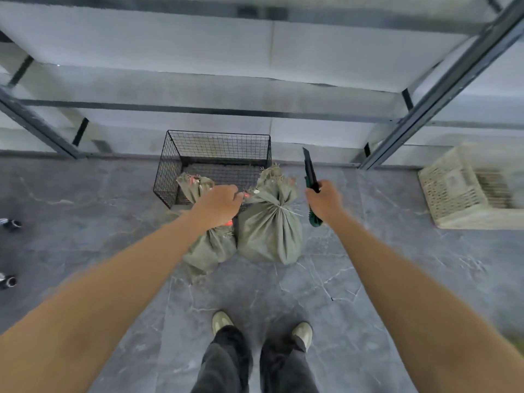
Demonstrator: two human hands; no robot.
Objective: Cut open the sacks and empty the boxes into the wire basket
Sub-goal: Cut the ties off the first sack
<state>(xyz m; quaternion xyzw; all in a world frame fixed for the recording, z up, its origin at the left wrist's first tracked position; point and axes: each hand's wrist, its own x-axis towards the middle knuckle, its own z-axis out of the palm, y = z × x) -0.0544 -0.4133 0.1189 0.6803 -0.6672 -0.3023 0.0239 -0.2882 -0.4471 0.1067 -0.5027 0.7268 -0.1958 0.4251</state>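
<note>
Grey marbled tile floor; black wire basket just beyond both hands, seemingly holding no boxes. Left hand pinches the tied neck of the right-hand olive cloth sack; second olive sack lies beneath that wrist. Right hand fisted round green-handled utility knife, blade clear; cutting stage, tie to be severed next.

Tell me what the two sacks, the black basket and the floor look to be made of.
Sacks: coarse woven fabric, dull olive, frayed at the tied necks; possibly burlap or woven plastic. Wire basket: thin metal wire grid, matte black coating. Floor: grey stone-look tile with pale veins and grout lines, slight sheen; real marble or ceramic unclear.
</note>
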